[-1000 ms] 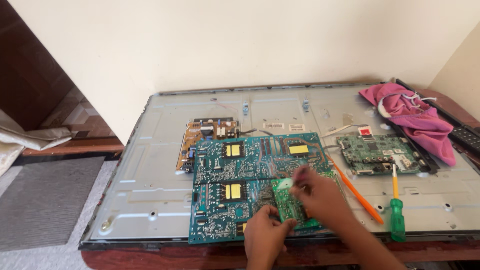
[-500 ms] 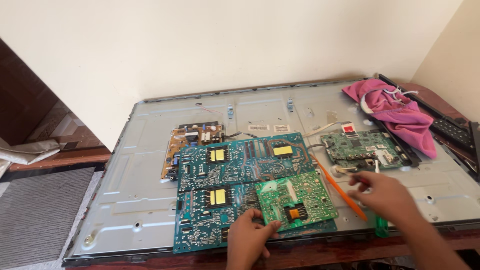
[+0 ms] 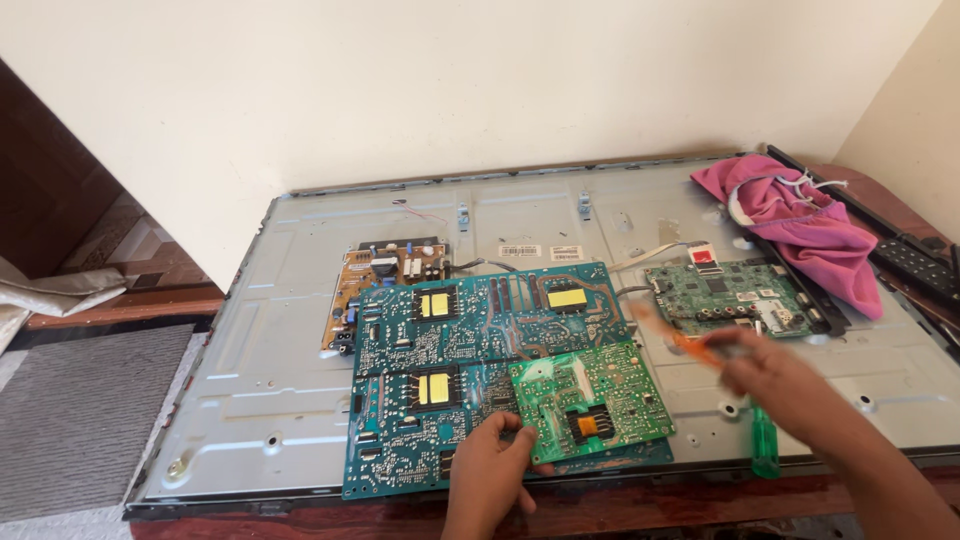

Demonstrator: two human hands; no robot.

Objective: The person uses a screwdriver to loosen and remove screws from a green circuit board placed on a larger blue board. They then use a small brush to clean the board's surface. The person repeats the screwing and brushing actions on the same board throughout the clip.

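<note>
single head view, looking down-forward, close over metal panel (image 3: 280, 400), wall behind.

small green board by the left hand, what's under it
The small green board lies on the large teal circuit board, covering its lower right corner. That board rests on the grey metal panel. What the green board covers cannot be seen.

left hand (image 3: 490, 470): bare, no glove, ring or watch | right hand (image 3: 775, 385): bare, motion-blurred | forearms: bare, no sleeves showing
</note>
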